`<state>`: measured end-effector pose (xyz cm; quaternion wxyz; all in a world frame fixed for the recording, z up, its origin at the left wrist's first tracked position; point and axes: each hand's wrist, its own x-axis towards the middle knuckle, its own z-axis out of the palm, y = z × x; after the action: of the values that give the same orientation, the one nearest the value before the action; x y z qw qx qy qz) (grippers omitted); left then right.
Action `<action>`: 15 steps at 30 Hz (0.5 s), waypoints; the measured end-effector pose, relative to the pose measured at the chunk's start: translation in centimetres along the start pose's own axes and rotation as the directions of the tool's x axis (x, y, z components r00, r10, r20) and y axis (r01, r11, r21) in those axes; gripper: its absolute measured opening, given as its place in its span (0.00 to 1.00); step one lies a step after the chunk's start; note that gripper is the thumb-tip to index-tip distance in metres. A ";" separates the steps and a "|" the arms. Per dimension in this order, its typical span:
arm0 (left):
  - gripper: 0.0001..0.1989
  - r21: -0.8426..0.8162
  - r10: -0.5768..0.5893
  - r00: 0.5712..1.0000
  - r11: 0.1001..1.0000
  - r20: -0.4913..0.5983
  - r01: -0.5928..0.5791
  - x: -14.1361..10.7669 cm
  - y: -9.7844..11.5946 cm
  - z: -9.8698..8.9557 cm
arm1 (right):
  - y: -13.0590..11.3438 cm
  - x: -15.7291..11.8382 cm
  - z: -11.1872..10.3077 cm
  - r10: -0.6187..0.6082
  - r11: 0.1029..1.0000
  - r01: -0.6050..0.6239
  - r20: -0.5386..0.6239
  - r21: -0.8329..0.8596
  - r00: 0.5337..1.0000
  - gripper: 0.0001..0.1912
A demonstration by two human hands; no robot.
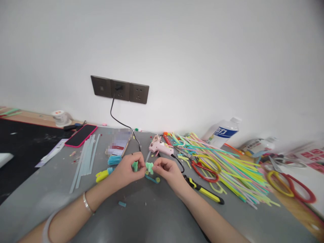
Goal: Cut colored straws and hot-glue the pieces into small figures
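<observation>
My left hand [130, 167] is closed in a pinch, with a fuzzy light-green pipe cleaner piece inside its curled fingers. Opposite it, my right hand [168, 172] pinches a bunched green pipe cleaner piece [150, 167] between thumb and fingertips. Whether the two green parts are joined is hidden by the fingers. Just below them lies a small blue strip with yellow-green round ends [153, 179]. A pink glue gun [161, 147] rests behind my hands. Beside my left wrist are a blue pipe cleaner bundle [114, 160] and a yellow one [102, 176].
Clear glue sticks [86, 157] and a pink-cased phone [81, 135] lie left; another phone [118, 141] lies behind. To the right are a yellow utility knife [207, 194], red-yellow scissors [206, 168], many loose pipe cleaners [235, 172] and a white bottle [222, 132]. A black cord [116, 118] reaches the wall socket.
</observation>
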<state>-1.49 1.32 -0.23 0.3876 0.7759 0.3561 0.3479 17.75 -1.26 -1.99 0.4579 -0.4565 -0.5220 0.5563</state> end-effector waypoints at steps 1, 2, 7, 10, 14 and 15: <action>0.06 -0.002 0.001 1.000 1.000 0.001 -0.001 0.0 0.0 0.0 | 0.0 0.0 0.0 -0.002 1.000 0.002 0.000 -0.001 1.000 0.19; 0.06 -0.004 0.002 1.000 1.000 0.001 -0.002 0.0 0.0 0.0 | 0.0 0.0 0.0 -0.004 1.000 0.004 0.001 -0.003 1.000 0.19; 0.06 -0.002 0.001 1.000 1.000 0.003 -0.001 0.0 0.1 0.0 | 0.1 0.1 0.0 -0.009 1.000 0.009 -0.005 -0.023 1.000 0.19; 0.06 0.001 0.004 1.000 1.000 0.004 -0.004 0.0 0.1 0.0 | 0.2 0.1 -0.1 -0.013 0.999 0.013 -0.008 -0.032 1.000 0.19; 0.06 0.000 0.004 1.000 1.000 0.004 -0.004 -0.1 0.1 0.0 | 0.3 0.1 -0.1 -0.016 0.999 0.016 -0.010 -0.030 1.000 0.19; 0.06 -0.001 0.002 1.000 1.000 0.005 -0.002 -0.1 0.2 -0.1 | 0.3 0.1 -0.1 -0.014 1.000 0.014 -0.010 -0.025 1.000 0.19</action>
<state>-1.51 1.22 -0.07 0.3882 0.7770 0.3541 0.3467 17.82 -1.13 -2.30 0.4586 -0.4614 -0.5297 0.5442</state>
